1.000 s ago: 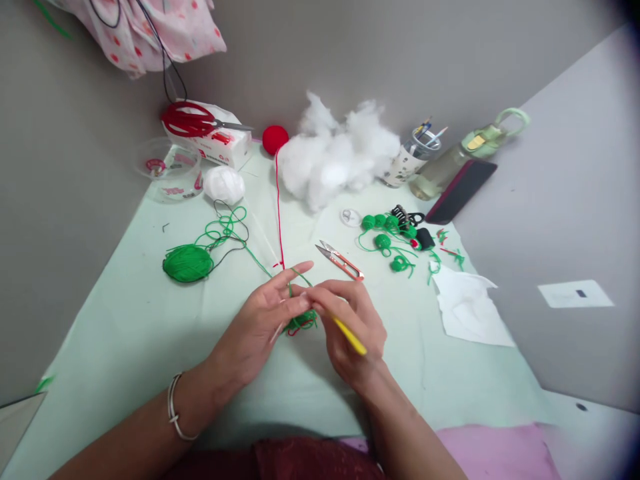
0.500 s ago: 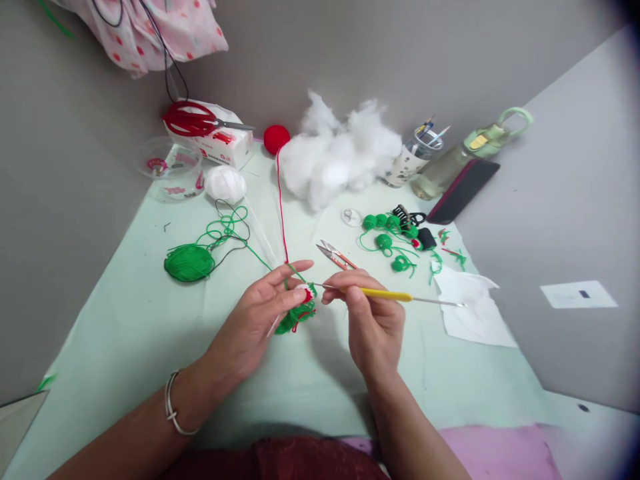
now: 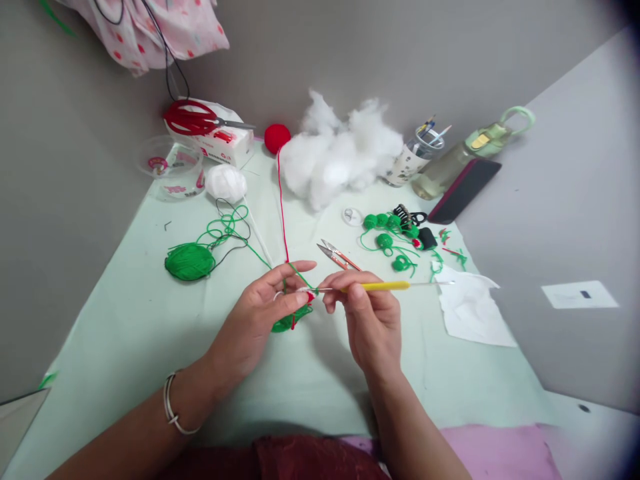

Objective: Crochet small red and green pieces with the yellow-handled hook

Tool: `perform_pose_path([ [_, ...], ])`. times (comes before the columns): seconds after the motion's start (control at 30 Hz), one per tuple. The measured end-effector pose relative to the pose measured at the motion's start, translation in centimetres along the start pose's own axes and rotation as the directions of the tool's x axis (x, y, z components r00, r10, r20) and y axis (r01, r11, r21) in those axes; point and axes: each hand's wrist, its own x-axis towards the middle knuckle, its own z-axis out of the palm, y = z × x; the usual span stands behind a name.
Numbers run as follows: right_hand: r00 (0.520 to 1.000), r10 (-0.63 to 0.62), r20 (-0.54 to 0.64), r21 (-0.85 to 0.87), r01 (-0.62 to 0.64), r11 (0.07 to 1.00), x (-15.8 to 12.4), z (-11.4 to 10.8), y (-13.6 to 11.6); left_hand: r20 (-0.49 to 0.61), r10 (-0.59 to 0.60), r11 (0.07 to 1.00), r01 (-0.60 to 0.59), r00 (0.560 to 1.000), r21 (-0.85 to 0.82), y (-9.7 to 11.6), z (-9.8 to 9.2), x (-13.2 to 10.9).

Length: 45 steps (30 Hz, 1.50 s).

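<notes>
holding a yellow crochet hook [image 3: 385, 287] in the right hand [image 3: 373, 320] rn, thumb + fingers closed round the handle, hook lying near level w/ its metal tip right up at the crochet piece [image 3: 291, 319]. left hand [image 3: 265, 303] has that piece pinched btwn thumb and fingers, index stretched out w/ a green strand going over it. piece is on the near side of the big white stuffing [image 3: 340, 153], a bit left of its middle. green low down, red + white up by the thumb, rest is hidden so can't tell the shape tbh.

other stuff on the tabletop [image 3: 175, 333], going off the stuffing: red yarn ball [image 3: 277, 139] just beside it on the left, strand running down to the left hand. white yarn ball [image 3: 226, 184] left + a bit nearer, green yarn ball [image 3: 189, 261] further left + nearer again, w/ loose loops. box [image 3: 235, 150] w/ red scissors [image 3: 193, 119] on top is off to the left too. on the right, pen cup [image 3: 410, 160] near it, then a bottle [image 3: 447, 170] w/ a phone [image 3: 465, 191] tilted in front. small green balls [image 3: 384, 241] are right + nearer, snips [image 3: 337, 255] straight nearer, handles partly behind the right hand.
</notes>
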Motion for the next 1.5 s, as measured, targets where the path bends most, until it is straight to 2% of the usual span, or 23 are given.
perform_pose_path([
  [0.13,1.0,-0.006,0.008,-0.087,0.007,0.996,-0.1,0.0,0.0,0.01,-0.006,1.0,0.006,1.0,0.013,-0.1,0.0,-0.1],
  [0.33,1.0,0.02,-0.006,-0.007,-0.02,1.0,0.3,0.0,-0.1,-0.004,-0.004,1.0,0.004,1.0,0.005,0.1,0.1,-0.1],
  [0.43,1.0,0.015,0.002,-0.036,-0.015,0.999,0.3,0.1,-0.2,-0.017,0.027,0.999,-0.026,0.999,0.041,0.0,0.0,-0.1],
  [0.5,1.0,-0.031,0.002,-0.112,0.031,0.993,0.1,0.1,-0.3,-0.044,0.081,0.992,-0.076,0.996,0.097,-0.2,-0.1,-0.1],
  [0.57,0.991,-0.129,0.03,-0.238,0.132,0.962,-0.2,0.1,-0.5,-0.081,0.156,0.974,-0.14,0.984,0.18,-0.4,-0.1,-0.1],
  [0.67,0.939,-0.302,0.166,-0.431,0.344,0.834,-0.6,0.1,-0.5,-0.133,0.282,0.915,-0.225,0.95,0.335,-0.5,0.0,-0.2],
  [0.77,0.869,-0.39,0.306,-0.584,0.495,0.644,-1.1,0.0,-0.3,-0.153,0.346,0.879,-0.263,0.926,0.397,-0.6,0.3,-0.4],
  [0.8,0.853,-0.398,0.336,-0.64,0.517,0.568,-1.3,-0.1,-0.2,-0.151,0.322,0.899,-0.253,0.934,0.357,-0.6,0.4,-0.4],
  [0.87,0.84,-0.393,0.374,-0.714,0.531,0.456,-1.5,-0.1,-0.1,-0.112,0.173,0.973,-0.152,0.978,0.172,-0.5,0.5,-0.4],
  [0.9,0.84,-0.399,0.367,-0.717,0.529,0.455,-1.6,-0.1,-0.1,-0.066,0.062,0.997,-0.059,0.996,0.057,-0.4,0.5,-0.4],
  [0.93,0.847,-0.41,0.338,-0.694,0.519,0.499,-1.6,-0.1,-0.2,-0.017,-0.04,0.998,0.04,0.999,-0.043,-0.2,0.5,-0.3],
  [1.0,0.886,-0.413,0.211,-0.587,0.452,0.671,-1.3,-0.1,-0.3,0.053,-0.168,0.972,0.175,0.984,-0.16,0.2,0.4,-0.1],
  [1.07,0.934,-0.353,0.049,-0.428,0.339,0.838,-0.8,-0.1,-0.5,0.045,-0.168,0.968,0.174,0.985,-0.182,0.5,0.2,0.0],
  [1.1,0.952,-0.305,0.0,-0.357,0.285,0.89,-0.5,-0.1,-0.5,0.024,-0.14,0.974,0.142,0.99,-0.176,0.5,0.1,0.1],
  [1.17,0.974,-0.226,-0.01,-0.283,0.214,0.935,-0.1,0.0,-0.5,0.003,-0.08,0.987,0.08,0.997,-0.138,0.4,0.1,0.0],
  [1.27,0.98,-0.193,0.047,-0.305,0.198,0.932,0.1,0.4,-0.3,-0.011,-0.001,0.999,0.001,1.0,-0.038,-0.2,0.1,-0.1],
  [1.37,0.96,-0.269,0.08,-0.414,0.277,0.867,-0.6,0.7,0.0,-0.044,0.067,0.997,-0.065,0.997,0.033,-0.7,0.2,-0.1],
  [1.43,0.93,-0.335,0.151,-0.531,0.362,0.766,-1.1,0.7,0.2,-0.035,0.038,0.999,-0.039,0.999,-0.011,-0.8,0.3,0.0],
  [1.5,0.908,-0.371,0.196,-0.579,0.413,0.703,-1.3,0.5,0.2,0.018,-0.068,0.992,0.07,0.998,-0.109,-0.5,0.3,0.1],
])
